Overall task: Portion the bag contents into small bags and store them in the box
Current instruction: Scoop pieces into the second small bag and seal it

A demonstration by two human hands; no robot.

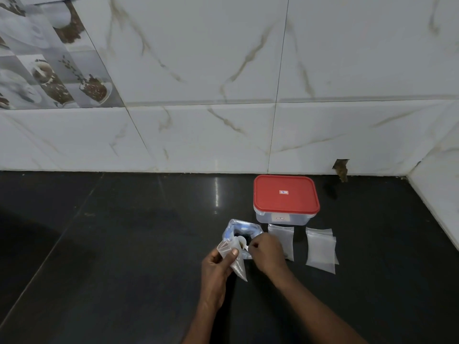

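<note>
My left hand [215,265] pinches a small clear bag [234,263] held open, with a little pale content at its bottom. My right hand [267,252] grips a small white spoon [242,242] whose bowl tips over the small bag's mouth. Just behind them stands the larger open bag [242,228], shiny inside with dark contents. A clear box with a red lid [285,196], shut, sits behind and to the right, near the wall.
Flat clear small bags lie on the black counter [124,244]: one [282,238] right of my right hand, a small stack [321,249] further right. The tiled wall [223,132] runs behind, and a side wall closes the right corner.
</note>
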